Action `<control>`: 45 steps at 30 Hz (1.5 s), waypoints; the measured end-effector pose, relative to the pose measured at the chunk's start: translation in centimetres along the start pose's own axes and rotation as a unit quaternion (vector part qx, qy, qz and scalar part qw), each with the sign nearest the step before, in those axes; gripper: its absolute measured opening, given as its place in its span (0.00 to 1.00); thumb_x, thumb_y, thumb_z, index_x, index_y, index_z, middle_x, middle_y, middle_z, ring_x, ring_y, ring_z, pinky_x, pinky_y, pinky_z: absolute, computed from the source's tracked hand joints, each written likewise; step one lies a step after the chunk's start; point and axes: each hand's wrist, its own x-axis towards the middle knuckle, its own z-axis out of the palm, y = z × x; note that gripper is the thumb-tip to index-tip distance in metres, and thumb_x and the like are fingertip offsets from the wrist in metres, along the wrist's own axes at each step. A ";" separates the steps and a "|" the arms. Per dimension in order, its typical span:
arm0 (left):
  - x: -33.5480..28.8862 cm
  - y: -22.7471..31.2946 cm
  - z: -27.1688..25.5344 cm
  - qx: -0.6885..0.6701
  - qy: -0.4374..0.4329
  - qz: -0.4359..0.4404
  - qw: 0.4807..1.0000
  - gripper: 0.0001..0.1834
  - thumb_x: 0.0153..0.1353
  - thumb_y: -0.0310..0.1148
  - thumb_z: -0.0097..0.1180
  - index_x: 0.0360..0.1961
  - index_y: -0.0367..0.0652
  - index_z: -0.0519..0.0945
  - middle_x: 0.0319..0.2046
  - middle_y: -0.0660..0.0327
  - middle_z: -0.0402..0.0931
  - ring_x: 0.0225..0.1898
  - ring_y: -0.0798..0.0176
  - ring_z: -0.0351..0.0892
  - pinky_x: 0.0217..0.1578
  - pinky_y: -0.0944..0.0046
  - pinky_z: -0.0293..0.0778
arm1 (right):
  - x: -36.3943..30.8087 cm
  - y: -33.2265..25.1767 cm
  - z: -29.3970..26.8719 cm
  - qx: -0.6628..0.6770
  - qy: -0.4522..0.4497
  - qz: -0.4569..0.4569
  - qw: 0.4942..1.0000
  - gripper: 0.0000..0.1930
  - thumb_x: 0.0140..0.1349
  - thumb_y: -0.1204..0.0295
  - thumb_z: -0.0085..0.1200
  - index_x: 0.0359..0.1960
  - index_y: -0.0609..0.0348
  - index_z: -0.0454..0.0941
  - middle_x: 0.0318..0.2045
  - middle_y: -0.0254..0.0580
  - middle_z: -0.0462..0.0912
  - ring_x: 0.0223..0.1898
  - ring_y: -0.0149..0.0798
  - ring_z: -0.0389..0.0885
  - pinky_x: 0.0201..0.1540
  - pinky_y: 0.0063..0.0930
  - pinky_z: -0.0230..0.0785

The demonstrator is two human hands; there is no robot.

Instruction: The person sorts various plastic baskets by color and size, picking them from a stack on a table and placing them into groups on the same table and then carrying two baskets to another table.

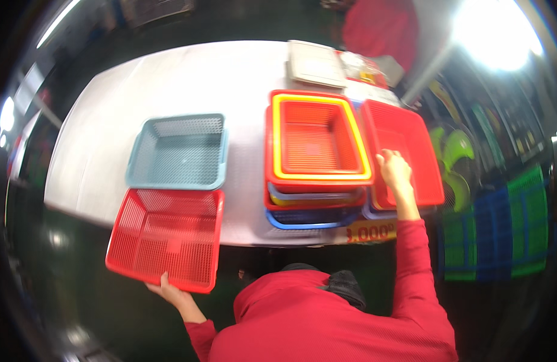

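Note:
My left hand (172,292) grips the near rim of a red perforated plastic basket (169,241), thumb inside the wall. That basket tilts over the table's front edge, its far rim against a grey-blue basket (180,158) on the table. On the right, my right hand (394,168) has its fingers curled at the left rim of another red basket (414,136); slight blur softens the fingertips. Between my hands stands a stack of nested baskets, with a red basket (317,134) and a yellow rim (277,145) on top and a blue basket (311,220) lower down.
A white-covered table (109,139) carries the baskets. Behind the stack lie a pale flat box (316,63) and some packaged items (363,66). Green and blue crates (492,229) and a green-bladed fan (454,157) stand to the right of the table.

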 end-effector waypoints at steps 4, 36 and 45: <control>0.5 -0.8 0.2 -0.043 0.013 0.001 0.999 0.40 0.39 0.14 0.38 0.60 0.43 0.50 0.55 0.51 0.54 0.54 0.50 0.61 0.52 0.54 0.64 | -0.9 -11.4 -4.3 0.198 0.191 -0.214 0.937 0.13 0.53 0.69 0.50 0.42 0.54 0.72 0.37 0.43 0.76 0.36 0.47 0.76 0.38 0.36 0.70; 7.1 -4.7 -3.1 -0.121 0.062 -0.021 0.990 0.43 0.37 0.10 0.38 0.60 0.47 0.52 0.54 0.61 0.58 0.52 0.61 0.62 0.45 0.68 0.67 | -15.5 -42.7 -6.9 0.190 -0.132 -0.560 0.795 0.10 0.54 0.73 0.41 0.37 0.63 0.62 0.20 0.54 0.75 0.21 0.54 0.76 0.23 0.46 0.66; 7.8 0.3 -4.3 -0.116 0.057 -0.001 0.992 0.41 0.41 0.11 0.39 0.61 0.46 0.51 0.51 0.58 0.61 0.49 0.61 0.66 0.45 0.66 0.68 | -30.6 -46.1 1.1 0.194 -0.169 -0.641 0.723 0.10 0.51 0.74 0.42 0.34 0.66 0.63 0.21 0.51 0.77 0.20 0.48 0.78 0.20 0.38 0.69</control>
